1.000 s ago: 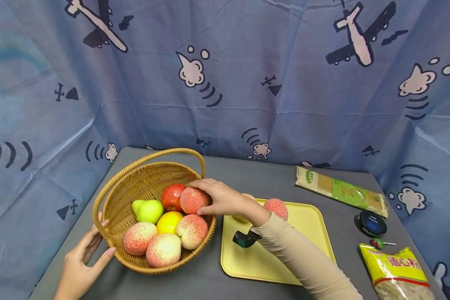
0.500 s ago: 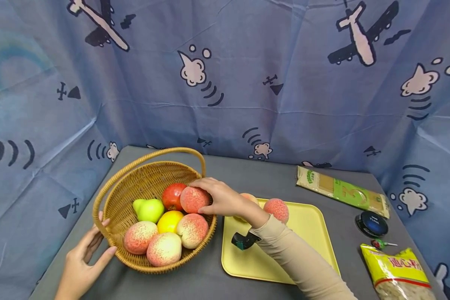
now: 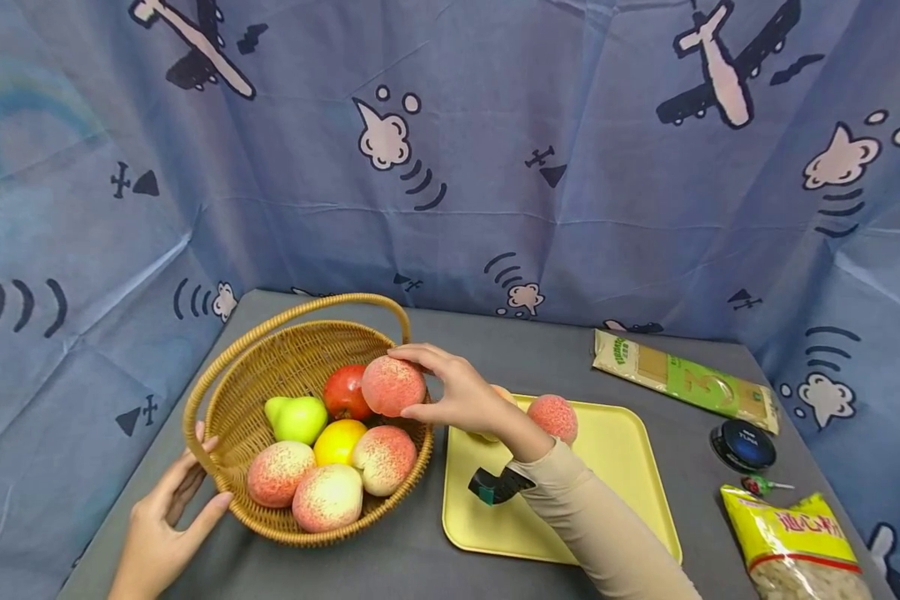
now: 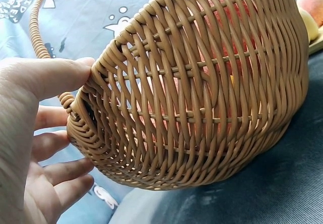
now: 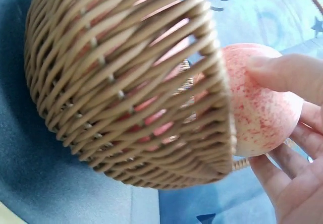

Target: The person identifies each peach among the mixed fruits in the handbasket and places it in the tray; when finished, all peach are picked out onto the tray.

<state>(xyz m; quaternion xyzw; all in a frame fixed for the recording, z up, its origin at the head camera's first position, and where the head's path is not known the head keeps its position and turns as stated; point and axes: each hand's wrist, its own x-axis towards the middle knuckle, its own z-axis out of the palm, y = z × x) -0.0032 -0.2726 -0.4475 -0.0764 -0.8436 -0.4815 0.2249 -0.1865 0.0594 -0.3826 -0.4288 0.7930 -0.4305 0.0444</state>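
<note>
A wicker basket with an arched handle stands at the left of the table. My left hand holds its left side, the thumb at the rim and the fingers at the handle's base. Between the thumb and fingers of my right hand is a peach, level with the basket's right rim. The right wrist view shows this peach just past the woven edge. Inside the basket lie a red apple-like fruit, a green pear, a yellow-orange fruit and several more peaches.
Right of the basket is a yellow tray bearing a peach and other fruit partly hidden by my right arm. Farther right lie a long green-and-tan packet, a round dark-blue tin, a lollipop and a yellow bag.
The peach in my right hand has risen slightly, from among the other fruit up to the rim. My left hand has stayed where it was on the basket.
</note>
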